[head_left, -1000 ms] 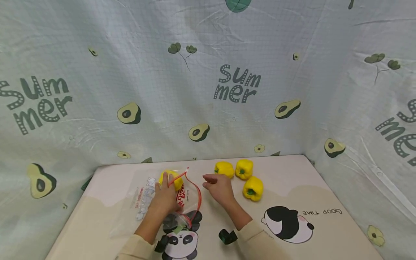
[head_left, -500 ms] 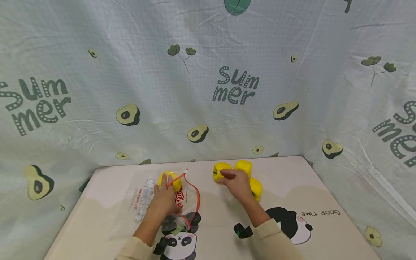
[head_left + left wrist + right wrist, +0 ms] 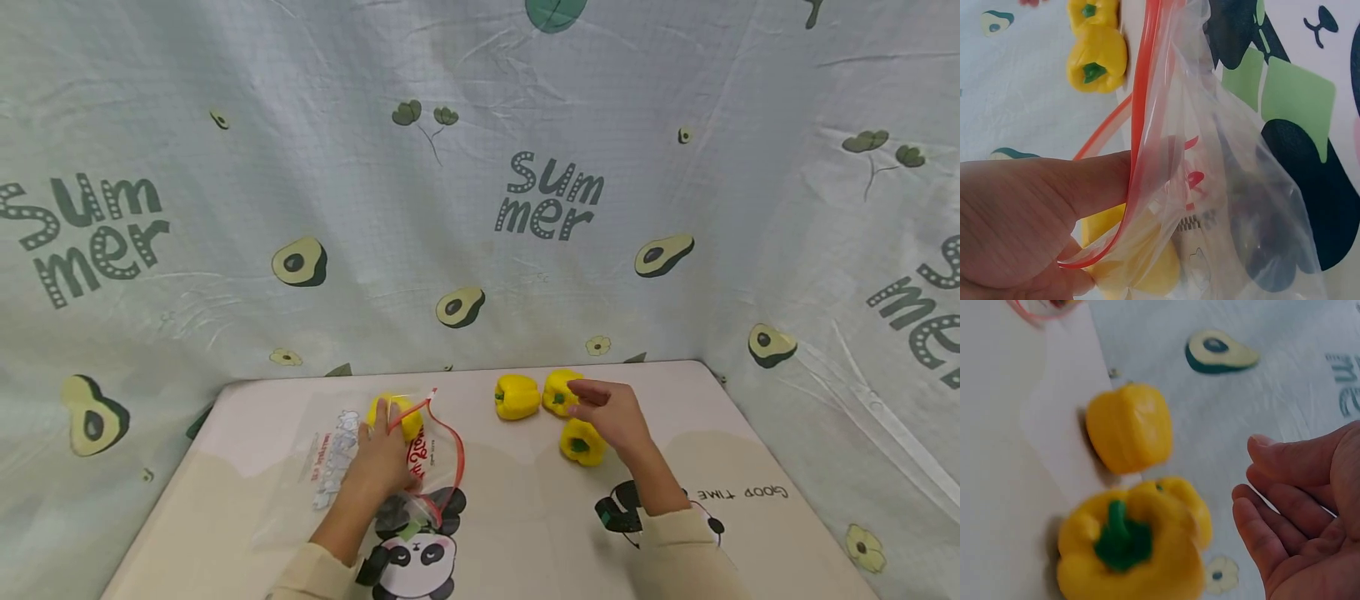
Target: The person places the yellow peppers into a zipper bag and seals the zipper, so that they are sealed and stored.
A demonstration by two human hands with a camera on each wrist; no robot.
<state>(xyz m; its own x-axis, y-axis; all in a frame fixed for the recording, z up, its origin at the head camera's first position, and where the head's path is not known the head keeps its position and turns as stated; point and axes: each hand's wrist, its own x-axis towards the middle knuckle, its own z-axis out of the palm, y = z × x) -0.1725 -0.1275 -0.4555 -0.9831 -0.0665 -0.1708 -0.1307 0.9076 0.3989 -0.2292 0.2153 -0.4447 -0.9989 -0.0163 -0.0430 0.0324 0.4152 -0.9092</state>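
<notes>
A clear zip bag [image 3: 341, 454] with a red-orange rim [image 3: 459, 454] lies on the left of the table, its mouth gaping to the right. One yellow bell pepper [image 3: 411, 421] is in it, seen through the film. My left hand [image 3: 382, 458] holds the bag at its mouth; in the left wrist view the thumb [image 3: 1100, 181] lies against the rim. My right hand [image 3: 618, 417] hovers beside two yellow bell peppers, one at the back [image 3: 557, 393] and one in front [image 3: 582, 443]. Its fingers are loosely bent with nothing between them. A third pepper [image 3: 517, 397] sits farther left.
The pale table [image 3: 517, 517] carries panda prints and lettering. A printed curtain [image 3: 480, 250] hangs just behind its far edge. Dark devices are strapped at both wrists.
My right hand has moved right, from near the bag's mouth past the leftmost pepper to the right side of the other two. The left hand and the bag stay in place.
</notes>
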